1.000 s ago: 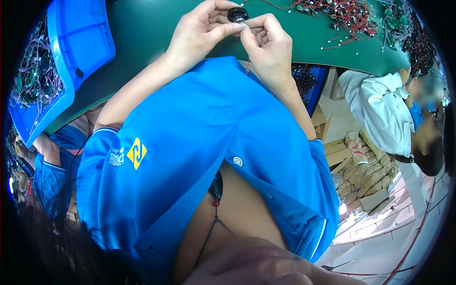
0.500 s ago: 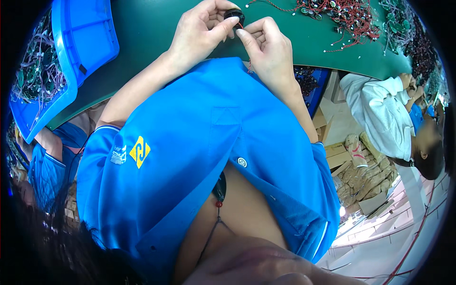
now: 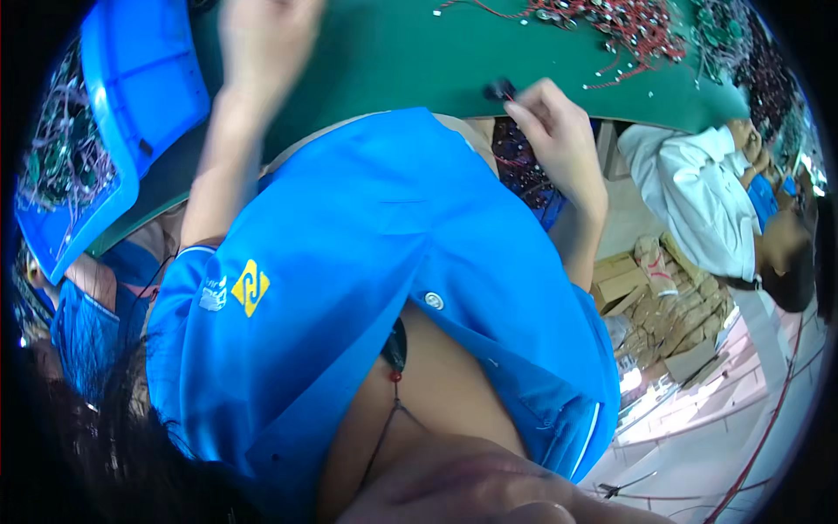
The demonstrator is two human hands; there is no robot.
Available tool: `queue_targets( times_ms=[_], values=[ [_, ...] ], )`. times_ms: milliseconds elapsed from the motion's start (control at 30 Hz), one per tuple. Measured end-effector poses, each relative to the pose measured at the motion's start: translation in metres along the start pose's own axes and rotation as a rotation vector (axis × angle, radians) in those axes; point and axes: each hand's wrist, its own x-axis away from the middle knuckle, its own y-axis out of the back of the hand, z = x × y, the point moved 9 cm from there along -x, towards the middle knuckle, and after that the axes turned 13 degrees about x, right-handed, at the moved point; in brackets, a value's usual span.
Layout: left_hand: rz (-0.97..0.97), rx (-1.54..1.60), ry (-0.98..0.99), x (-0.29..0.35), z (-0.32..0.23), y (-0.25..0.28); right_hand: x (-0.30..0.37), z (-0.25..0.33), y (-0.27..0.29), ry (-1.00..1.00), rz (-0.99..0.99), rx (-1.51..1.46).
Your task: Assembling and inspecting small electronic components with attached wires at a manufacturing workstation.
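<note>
A small round black part with a red wire (image 3: 499, 90) hangs at the fingertips of my right hand (image 3: 559, 131). The fingers are closed on it, seemingly by the wire, over the front edge of the green table (image 3: 375, 74). Below that hand, a blue bin (image 3: 548, 212) holds several dark parts with red wires (image 3: 519, 157). My left hand (image 3: 269, 39) is at the upper edge of the head view, near the large blue bin. It is smeared by motion and partly cut off, so its fingers do not show clearly.
Red-wired small parts (image 3: 624, 31) lie heaped at the far right, beside green boards with pale wires (image 3: 723, 35). On the left stands a large blue bin (image 3: 131, 148) with wired green boards. People work at both sides: a grey sleeve (image 3: 681, 175), a blue sleeve (image 3: 87, 319).
My hands have moved apart. The left let go of the black part and swung left; the right carried the part to the right and nearer, toward the bin at the table's edge.
</note>
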Motion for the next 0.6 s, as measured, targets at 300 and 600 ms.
queue_targets(
  times_ms=[300,600],
  values=[
    [-0.195,-0.815,-0.144,-0.051,0.019,0.042,0.045,-0.049,0.054,-0.278,-0.250,0.661],
    [0.021,-0.546,-0.157,-0.037,-0.001,0.025,-0.006,-0.041,0.105,0.054,-0.853,0.728]
  ],
)
